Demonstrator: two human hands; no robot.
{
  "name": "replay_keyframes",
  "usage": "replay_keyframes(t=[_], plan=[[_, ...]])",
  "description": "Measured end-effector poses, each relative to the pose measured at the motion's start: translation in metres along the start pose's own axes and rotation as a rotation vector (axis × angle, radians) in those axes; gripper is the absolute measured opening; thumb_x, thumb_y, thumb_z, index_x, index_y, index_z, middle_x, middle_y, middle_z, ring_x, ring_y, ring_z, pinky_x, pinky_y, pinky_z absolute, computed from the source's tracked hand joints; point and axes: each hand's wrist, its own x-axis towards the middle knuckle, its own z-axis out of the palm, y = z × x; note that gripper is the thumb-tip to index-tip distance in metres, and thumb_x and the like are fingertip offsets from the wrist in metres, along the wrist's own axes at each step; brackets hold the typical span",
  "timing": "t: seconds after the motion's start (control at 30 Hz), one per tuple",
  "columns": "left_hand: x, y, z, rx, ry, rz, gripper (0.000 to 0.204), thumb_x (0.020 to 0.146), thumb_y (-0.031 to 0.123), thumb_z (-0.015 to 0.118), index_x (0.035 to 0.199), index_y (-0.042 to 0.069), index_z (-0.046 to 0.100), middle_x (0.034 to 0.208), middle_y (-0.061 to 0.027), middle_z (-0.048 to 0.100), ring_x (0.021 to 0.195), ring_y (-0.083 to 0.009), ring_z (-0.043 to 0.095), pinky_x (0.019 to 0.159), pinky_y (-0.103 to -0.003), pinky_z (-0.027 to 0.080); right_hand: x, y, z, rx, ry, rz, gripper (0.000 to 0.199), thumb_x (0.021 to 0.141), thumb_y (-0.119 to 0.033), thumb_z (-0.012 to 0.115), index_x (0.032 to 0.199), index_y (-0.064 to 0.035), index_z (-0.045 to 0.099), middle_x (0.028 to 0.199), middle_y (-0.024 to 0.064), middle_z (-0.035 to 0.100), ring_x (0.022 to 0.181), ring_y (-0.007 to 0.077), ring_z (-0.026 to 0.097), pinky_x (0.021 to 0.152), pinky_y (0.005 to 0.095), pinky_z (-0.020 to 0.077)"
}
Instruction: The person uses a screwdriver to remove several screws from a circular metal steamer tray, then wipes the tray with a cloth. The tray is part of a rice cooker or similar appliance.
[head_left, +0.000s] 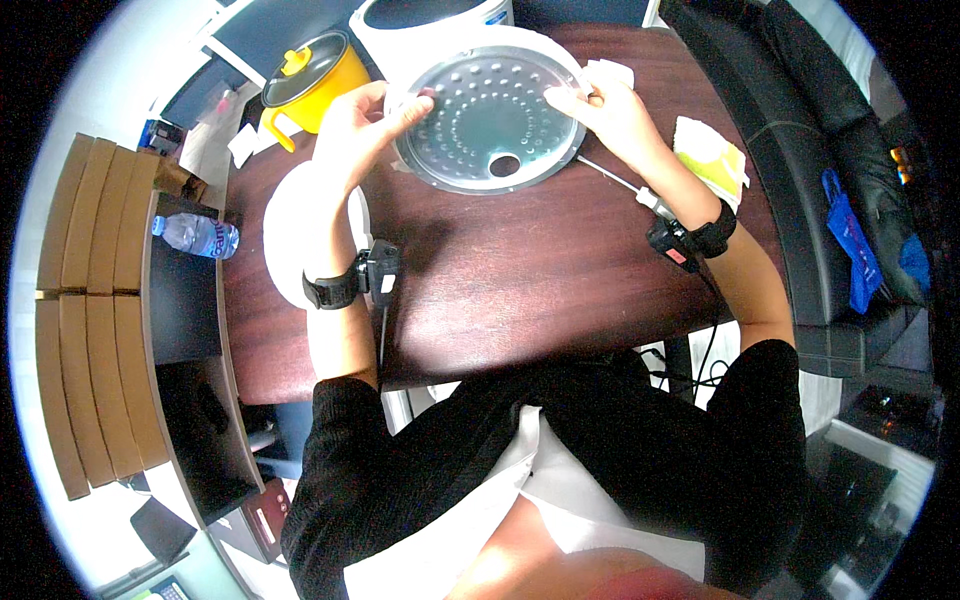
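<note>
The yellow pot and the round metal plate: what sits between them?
In the head view, only the left hand lies between the yellow pot and the metal plate, gripping the plate's left rim.

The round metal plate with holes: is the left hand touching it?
Touching. The head view shows the left hand gripping the left rim of the metal plate, its fingers lying over the edge.
</note>
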Motion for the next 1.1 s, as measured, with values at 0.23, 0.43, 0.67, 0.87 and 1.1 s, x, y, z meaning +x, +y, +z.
replay_keyframes(t=[0.23, 0.43, 0.67, 0.87, 1.1], plan=[[0.005, -0.007, 0.011, 0.046, 0.068, 0.163, 0.043, 0.075, 0.034, 0.074, 0.104, 0.004, 0.062, 0.083, -0.0115, 0.068, 0.076, -0.0173, 0.066, 0.068, -0.028, 0.052, -0.002, -0.015, 0.02, -0.053, -0.135, 0.028, 0.033, 0.081, -0.033, 0.07, 0.08, -0.0019, 0.06, 0.071, 0.0033, 0.06, 0.068, 0.0084, 0.054, 0.061, 0.0257, 0.0445], [0.0, 0.007, 0.01, 0.122, 0.053, 0.129, 0.035, 0.079, 0.028, 0.073, 0.101, 0.003, 0.06, 0.085, -0.0047, 0.066, 0.079, -0.0103, 0.06, 0.071, -0.026, 0.048, 0.002, -0.013, 0.022, -0.092, -0.169, 0.064, 0.033, 0.08, -0.033, 0.071, 0.087, -0.0028, 0.061, 0.075, 0.0062, 0.062, 0.07, 0.0114, 0.058, 0.064, 0.0271, 0.0468], [-0.009, 0.023, 0.009, 0.139, 0.025, 0.126, 0.033, 0.08, 0.028, 0.071, 0.099, 0.003, 0.06, 0.082, -0.0065, 0.066, 0.076, -0.0113, 0.061, 0.07, -0.027, 0.048, -0.03, -0.036, -0.02, -0.557, -0.226, 0.107, 0.054, 0.077, -0.043, 0.07, 0.106, -0.0007, 0.053, 0.102, 0.0175, 0.06, 0.091, 0.0269, 0.06, 0.078, 0.0374, 0.0481], [-0.009, 0.031, 0.006, 0.26, 0.061, 0.156, 0.035, 0.08, 0.03, 0.07, 0.099, 0.003, 0.06, 0.086, -0.0091, 0.067, 0.08, -0.0162, 0.063, 0.072, -0.03, 0.049, -0.102, -0.015, -0.077, -0.869, -0.47, 0.261, 0.045, 0.074, -0.033, 0.071, 0.102, -0.0035, 0.052, 0.093, 0.0146, 0.057, 0.086, 0.0304, 0.057, 0.074, 0.0371, 0.0454], [-0.007, 0.02, 0.0, 0.325, 0.133, 0.149, 0.04, 0.079, 0.035, 0.071, 0.101, 0.003, 0.06, 0.087, -0.0119, 0.066, 0.082, -0.0195, 0.064, 0.074, -0.032, 0.049, -0.122, 0.003, -0.081, -0.913, -0.43, 0.206, 0.036, 0.073, -0.026, 0.072, 0.095, -0.0054, 0.053, 0.089, 0.0123, 0.058, 0.086, 0.0331, 0.057, 0.071, 0.0401, 0.0462]])
